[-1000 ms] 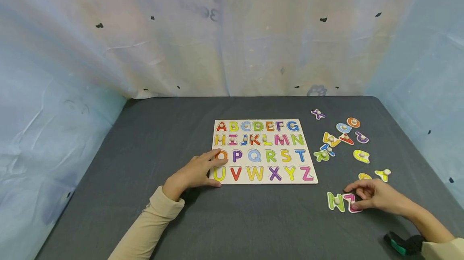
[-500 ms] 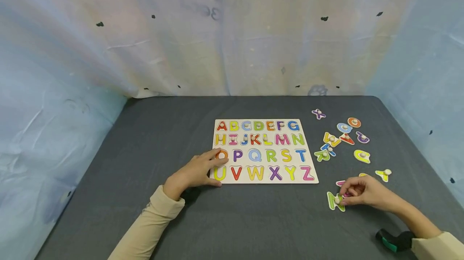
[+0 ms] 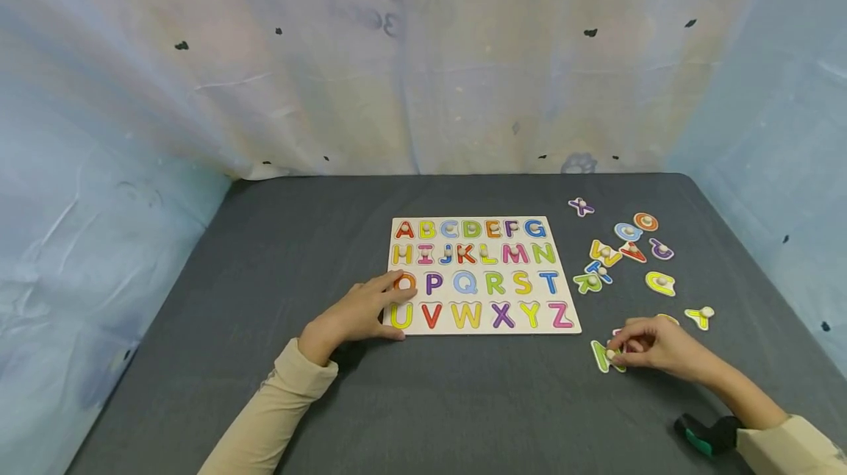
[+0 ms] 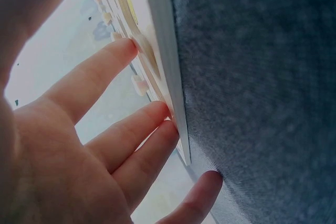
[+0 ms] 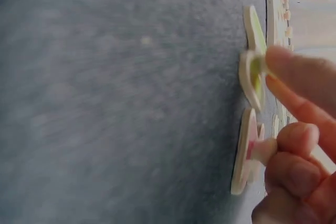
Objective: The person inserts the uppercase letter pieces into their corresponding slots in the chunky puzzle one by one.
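Observation:
A white wooden alphabet puzzle board (image 3: 479,298) lies mid-table; knobbed letters fill its upper rows, and its lower recesses show printed letters. My left hand (image 3: 357,311) rests on the board's lower-left corner, fingers (image 4: 94,80) spread and fairly straight against its edge. To the right of the board, my right hand (image 3: 662,348) pinches the knob of a green letter N (image 3: 601,356) between thumb and forefinger. In the right wrist view, a pink letter Z (image 5: 244,153) hangs by its knob from the curled other fingers; in the head view that hand mostly hides it.
Loose knobbed letters lie right of the board, among them a purple X (image 3: 581,206), an orange O (image 3: 645,222), a yellow W (image 3: 602,251), a yellow U (image 3: 660,283) and a yellow Y (image 3: 699,318). A dark strap (image 3: 708,434) is by the right wrist. Sheets hang behind.
My right hand has picked up the pink Z and moved left and slightly away, to the green N. The N has shifted slightly with it. My left hand stays put.

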Demonstrator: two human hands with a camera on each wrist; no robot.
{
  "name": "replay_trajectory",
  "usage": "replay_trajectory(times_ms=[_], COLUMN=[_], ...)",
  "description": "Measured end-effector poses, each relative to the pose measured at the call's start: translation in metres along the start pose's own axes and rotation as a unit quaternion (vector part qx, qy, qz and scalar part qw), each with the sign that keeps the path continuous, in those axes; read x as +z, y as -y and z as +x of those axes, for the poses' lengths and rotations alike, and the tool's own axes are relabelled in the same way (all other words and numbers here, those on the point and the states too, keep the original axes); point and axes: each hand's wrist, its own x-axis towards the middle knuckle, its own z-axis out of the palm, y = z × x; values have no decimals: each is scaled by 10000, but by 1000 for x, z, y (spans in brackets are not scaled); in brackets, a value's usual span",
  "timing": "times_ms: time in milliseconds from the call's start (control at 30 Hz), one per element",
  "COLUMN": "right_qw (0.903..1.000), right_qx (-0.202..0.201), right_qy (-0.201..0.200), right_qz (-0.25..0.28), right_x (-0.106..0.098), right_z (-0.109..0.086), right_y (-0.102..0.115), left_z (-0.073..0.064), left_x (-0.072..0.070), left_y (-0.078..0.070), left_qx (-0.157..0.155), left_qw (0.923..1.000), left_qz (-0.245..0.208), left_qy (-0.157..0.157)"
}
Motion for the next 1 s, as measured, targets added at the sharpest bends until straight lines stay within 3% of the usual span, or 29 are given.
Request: replay_trajectory(times_ms=[167, 333, 700, 1000], right_qw=[9977, 9953, 9939, 9871], right_qx=[51, 209, 775, 1455], right_qy=[-211, -170, -323, -366], right_qz=[-647, -926, -715, -553], right_x=[-2, -5, -21, -18], right_z=[15, 28, 46, 74], right_y=[1, 5, 13, 6], left_z=[0, 0, 0, 0], left_x=[-1, -1, -3, -2], left_y=[0, 0, -2, -3], left_qx=[-20, -3, -31, -17], left_qw=[10000, 10000, 10000, 10000], left_qz=[-12, 12, -8, 51], left_qy=[-3, -15, 10, 34])
